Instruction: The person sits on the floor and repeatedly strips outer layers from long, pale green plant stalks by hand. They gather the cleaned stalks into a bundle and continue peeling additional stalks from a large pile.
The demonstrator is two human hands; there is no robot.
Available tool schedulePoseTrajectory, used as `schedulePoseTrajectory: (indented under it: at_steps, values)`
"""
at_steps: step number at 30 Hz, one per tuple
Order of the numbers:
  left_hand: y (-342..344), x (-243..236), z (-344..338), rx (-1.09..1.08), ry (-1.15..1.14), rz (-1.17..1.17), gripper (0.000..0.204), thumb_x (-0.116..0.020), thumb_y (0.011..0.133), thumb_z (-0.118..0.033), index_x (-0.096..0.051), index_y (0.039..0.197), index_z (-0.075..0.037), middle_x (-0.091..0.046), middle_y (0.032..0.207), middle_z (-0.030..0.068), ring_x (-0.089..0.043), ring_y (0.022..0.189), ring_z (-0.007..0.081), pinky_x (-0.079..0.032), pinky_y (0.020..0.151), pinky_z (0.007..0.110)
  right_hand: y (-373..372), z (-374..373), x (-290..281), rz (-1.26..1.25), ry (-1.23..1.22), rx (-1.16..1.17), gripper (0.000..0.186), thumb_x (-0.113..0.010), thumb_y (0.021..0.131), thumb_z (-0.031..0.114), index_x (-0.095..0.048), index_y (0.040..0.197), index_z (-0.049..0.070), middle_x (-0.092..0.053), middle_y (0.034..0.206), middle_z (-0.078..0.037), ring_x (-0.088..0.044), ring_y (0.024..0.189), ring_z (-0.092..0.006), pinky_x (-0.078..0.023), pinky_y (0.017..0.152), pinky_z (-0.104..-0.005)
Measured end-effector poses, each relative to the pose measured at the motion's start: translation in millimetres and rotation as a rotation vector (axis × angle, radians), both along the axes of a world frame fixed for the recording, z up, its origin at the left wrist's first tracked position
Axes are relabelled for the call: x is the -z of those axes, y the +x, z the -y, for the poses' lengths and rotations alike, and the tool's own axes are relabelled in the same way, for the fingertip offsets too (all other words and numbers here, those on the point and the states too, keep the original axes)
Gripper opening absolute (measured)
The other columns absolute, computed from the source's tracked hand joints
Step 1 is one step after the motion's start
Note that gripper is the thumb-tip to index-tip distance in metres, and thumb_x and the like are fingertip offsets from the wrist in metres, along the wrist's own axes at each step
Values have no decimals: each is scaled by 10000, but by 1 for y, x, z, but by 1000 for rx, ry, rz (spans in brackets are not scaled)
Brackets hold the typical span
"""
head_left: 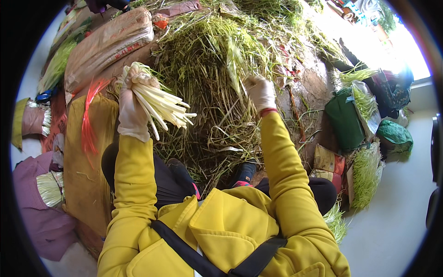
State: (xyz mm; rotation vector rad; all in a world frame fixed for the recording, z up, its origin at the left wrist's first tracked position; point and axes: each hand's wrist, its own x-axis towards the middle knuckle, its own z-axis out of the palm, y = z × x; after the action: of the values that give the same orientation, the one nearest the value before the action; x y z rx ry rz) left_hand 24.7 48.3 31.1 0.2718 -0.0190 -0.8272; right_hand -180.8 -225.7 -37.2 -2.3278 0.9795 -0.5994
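Note:
My left hand (133,111), in a whitish glove, is closed round a thick bunch of white vegetable stalks (164,105). They look like blanched chives; their pale ends fan out to the right. Over the heap of loose green leaves and stems (203,78) in front of me is my right hand (260,92), also gloved, with its fingers curled. A motion-blurred wisp of pale green leaves (236,60) runs up from its fingers and seems to be in its grip. The exact hold is smeared.
A tan wrapped bundle (108,46) lies at far left. Red plastic ties (87,122) hang over a brown-yellow covered block (90,184) beside my left arm. To the right stand a green bag (344,117) and bundled green stalks (367,177). My shoes (244,173) touch the heap's near edge.

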Motion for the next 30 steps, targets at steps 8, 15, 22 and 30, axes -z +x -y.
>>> schedulePoseTrajectory:
  at_steps: [8,15,22,30]
  values:
    - [-6,-1,17,30,99,-34,163,-565,926,-189,-556,780,-117,-514,622,-29,-499,608,130,-452,713,320,-31,-52,-75,245,809,-345,289,-657,866,55,-659,1154,79,-700,813,-21,-569,560,-43,-480,485,-173]
    - [-28,-2,17,198,135,11,135,-677,862,-160,-560,819,-108,-546,621,-46,-531,564,112,-486,646,309,-24,-88,-50,253,766,-436,388,-728,798,18,-663,1176,77,-688,967,-2,-601,819,-53,-521,730,-224]
    - [-33,-1,22,263,432,310,371,-791,757,-208,-601,1047,-74,-682,1020,59,-543,635,95,-533,640,296,-20,-111,-36,179,481,-441,455,-730,776,-17,-645,1209,92,-707,1021,2,-583,834,-29,-508,767,-221]
    - [-46,21,35,246,751,584,252,-747,794,-123,-620,1010,-94,-642,848,-1,-579,693,94,-543,623,268,-7,-116,-36,-207,228,-575,387,-786,769,188,-673,1117,64,-721,877,-65,-634,725,-104,-518,678,-271]
